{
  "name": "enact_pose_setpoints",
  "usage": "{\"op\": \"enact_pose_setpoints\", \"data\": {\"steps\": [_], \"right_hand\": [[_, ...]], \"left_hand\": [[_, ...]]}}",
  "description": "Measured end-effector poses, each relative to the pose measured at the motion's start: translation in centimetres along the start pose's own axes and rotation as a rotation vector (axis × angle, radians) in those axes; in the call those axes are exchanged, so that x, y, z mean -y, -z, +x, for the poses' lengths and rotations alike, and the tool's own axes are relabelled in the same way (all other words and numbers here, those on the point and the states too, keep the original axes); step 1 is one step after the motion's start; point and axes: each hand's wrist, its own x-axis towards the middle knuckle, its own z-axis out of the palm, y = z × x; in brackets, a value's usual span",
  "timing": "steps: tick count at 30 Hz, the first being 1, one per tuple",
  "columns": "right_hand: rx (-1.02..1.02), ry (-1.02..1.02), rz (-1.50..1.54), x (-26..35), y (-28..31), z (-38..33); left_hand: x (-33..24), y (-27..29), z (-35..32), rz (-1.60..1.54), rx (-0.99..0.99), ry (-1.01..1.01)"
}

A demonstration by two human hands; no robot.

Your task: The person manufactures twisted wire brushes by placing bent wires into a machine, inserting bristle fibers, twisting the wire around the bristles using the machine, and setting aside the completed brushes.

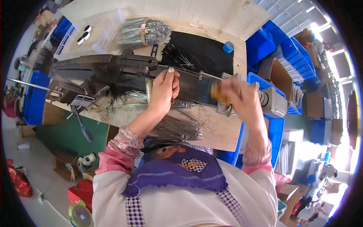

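Observation:
My left hand (165, 87) is closed on a thin metal wire (189, 72), pinching it at the mouth of a black machine (106, 68). The wire runs right across a black mat (206, 56) toward a grey metal block (228, 108). My right hand (242, 100) is blurred with motion and closed around a small brownish part (218, 92) at that block. Bundles of thin metal wires (177, 128) lie on the wooden bench just below my hands.
Another tied bundle of wires (145, 32) lies at the back of the bench, near a blue tape roll (228, 47) and black-and-white caps (84, 34). A grey motor (274, 103) sits right of the block. Blue crates (280, 49) and cardboard boxes (281, 75) stand to the right.

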Motion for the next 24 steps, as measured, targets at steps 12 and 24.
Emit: {"op": "enact_pose_setpoints", "data": {"steps": [12, 24], "right_hand": [[0.368, 0.125, 0.085, -0.5, -6.1, 10.9], [0.181, 0.176, -0.255, 0.1, -3.8, 11.9]], "left_hand": [[-0.9, 0.2, -0.3, 0.037, -0.028, 0.06], [-2.3, -0.6, 0.4, -0.71, 0.13, 0.248]]}}
